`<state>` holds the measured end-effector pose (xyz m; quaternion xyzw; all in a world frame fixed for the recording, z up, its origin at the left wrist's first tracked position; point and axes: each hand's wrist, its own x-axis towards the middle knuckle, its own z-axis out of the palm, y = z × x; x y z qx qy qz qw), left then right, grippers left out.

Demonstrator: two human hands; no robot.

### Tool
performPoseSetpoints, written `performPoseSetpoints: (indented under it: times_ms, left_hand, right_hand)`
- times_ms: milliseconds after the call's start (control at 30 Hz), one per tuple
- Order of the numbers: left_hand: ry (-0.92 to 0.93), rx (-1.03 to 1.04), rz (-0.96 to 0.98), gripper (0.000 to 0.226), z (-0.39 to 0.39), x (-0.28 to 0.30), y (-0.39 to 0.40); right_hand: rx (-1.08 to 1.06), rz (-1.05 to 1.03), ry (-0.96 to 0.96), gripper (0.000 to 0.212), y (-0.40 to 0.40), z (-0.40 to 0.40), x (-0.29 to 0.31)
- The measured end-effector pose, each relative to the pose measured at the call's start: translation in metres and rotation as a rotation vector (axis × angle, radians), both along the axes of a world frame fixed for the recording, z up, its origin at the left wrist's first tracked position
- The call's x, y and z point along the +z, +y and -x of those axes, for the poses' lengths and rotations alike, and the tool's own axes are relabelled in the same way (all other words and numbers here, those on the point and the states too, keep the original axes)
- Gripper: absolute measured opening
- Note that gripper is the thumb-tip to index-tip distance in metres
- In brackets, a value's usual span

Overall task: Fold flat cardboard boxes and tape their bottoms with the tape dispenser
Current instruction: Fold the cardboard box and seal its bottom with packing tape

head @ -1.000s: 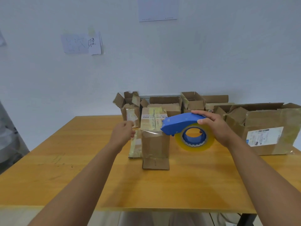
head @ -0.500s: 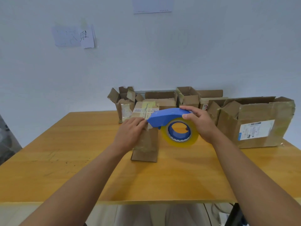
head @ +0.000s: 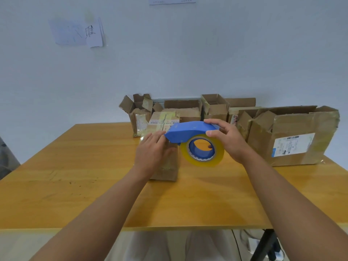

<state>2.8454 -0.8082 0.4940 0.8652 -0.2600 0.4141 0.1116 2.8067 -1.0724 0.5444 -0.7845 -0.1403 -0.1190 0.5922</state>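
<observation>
A small brown cardboard box (head: 167, 166) stands on the wooden table (head: 75, 176), its upward face bearing yellowish tape and a white label. My right hand (head: 227, 140) grips a blue tape dispenser (head: 190, 130) loaded with a yellow tape roll (head: 203, 151); the dispenser's nose hangs over the box's near top edge. My left hand (head: 152, 153) lies with straight fingers against the box's near upper edge, fingertips right beside the dispenser's nose. Most of the box's front is hidden by my left hand.
Several opened cardboard boxes (head: 214, 108) line the table's back edge against the wall. A large torn carton (head: 290, 136) with a white shipping label sits at the right. Paper sheets (head: 79, 32) hang on the wall. A black table leg (head: 265, 245) and cables show below right.
My left hand moved from beside the box onto its near top edge. My right hand brought the dispenser leftward over the box, its nose now next to my left fingers.
</observation>
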Motion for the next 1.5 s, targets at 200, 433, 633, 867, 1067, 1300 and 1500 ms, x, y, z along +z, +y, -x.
performPoseSetpoints:
  times_ms: [200, 433, 633, 867, 1067, 1300, 1500]
  left_hand:
    - [0.046, 0.027, -0.021, 0.042, 0.0, 0.001, 0.007]
    - [0.099, 0.049, -0.071, 0.041, 0.005, 0.007, 0.003]
    - [0.144, 0.091, -0.113, 0.044, 0.008, 0.009, -0.002]
    - [0.232, 0.06, -0.021, 0.048, 0.013, 0.017, -0.006]
    - [0.315, 0.167, 0.198, 0.053, 0.015, 0.024, -0.032]
    - [0.238, 0.282, 0.19, 0.021, 0.009, 0.01, -0.049]
    - [0.225, 0.283, 0.184, 0.023, 0.005, 0.009, -0.047]
  right_hand:
    - [-0.012, 0.035, -0.022, 0.033, -0.039, 0.012, 0.007]
    - [0.029, 0.226, 0.029, 0.037, -0.05, 0.009, 0.025]
    - [0.047, 0.492, 0.056, 0.02, -0.026, -0.016, 0.047]
    - [-0.225, 0.416, 0.044, 0.033, -0.049, -0.025, -0.011]
    - [-0.433, 0.179, 0.037, 0.049, -0.019, -0.023, -0.048]
    - [-0.532, 0.078, -0.008, 0.054, 0.007, -0.023, -0.07]
    - [-0.551, 0.07, -0.045, 0.056, 0.017, -0.022, -0.076]
